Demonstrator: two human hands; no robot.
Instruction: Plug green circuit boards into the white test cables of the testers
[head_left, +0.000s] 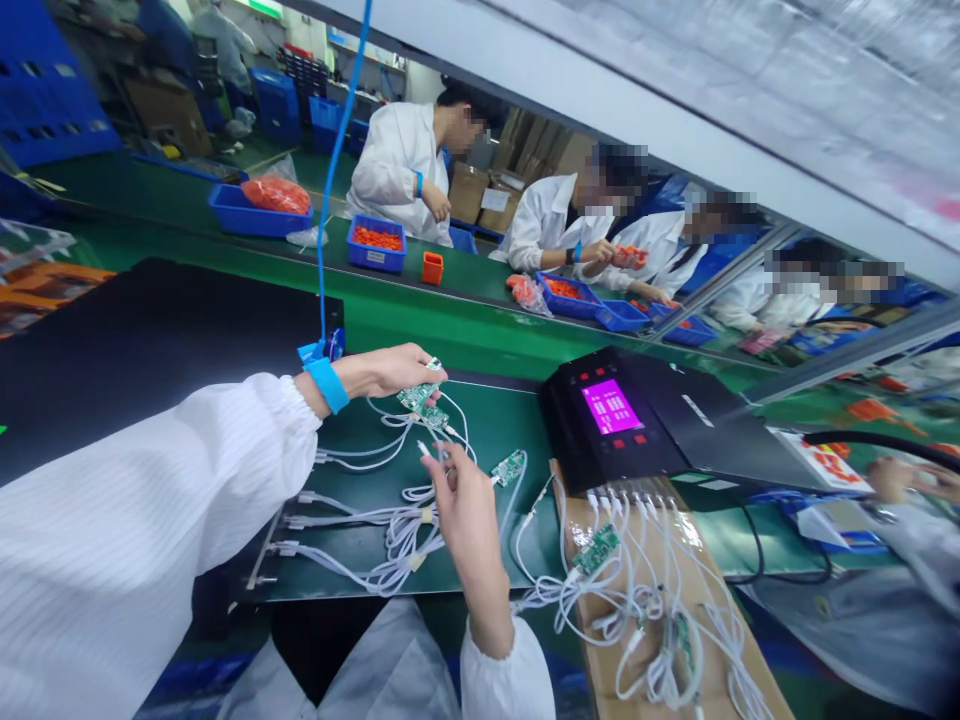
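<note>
My left hand (394,371) pinches a green circuit board (417,398) above the dark green mat (352,560). A second green board (436,420) is just below it, with a white plug at its edge; whether the hand also grips this one I cannot tell. My right hand (471,505) holds a white USB cable (425,450) between thumb and fingers, its plug pointing up toward the boards, apart from them. Another board (508,468) rests on the mat to the right, joined to a white cable. Bundled white cables (409,530) lie between my forearms.
A black tester (600,420) with a lit purple screen stands right, white cables in its front edge. A circuit board (596,549) lies among cables on the brown cardboard (622,690). A blue cord (330,190) runs up from my left wristband. Across the line, co-workers handle orange parts.
</note>
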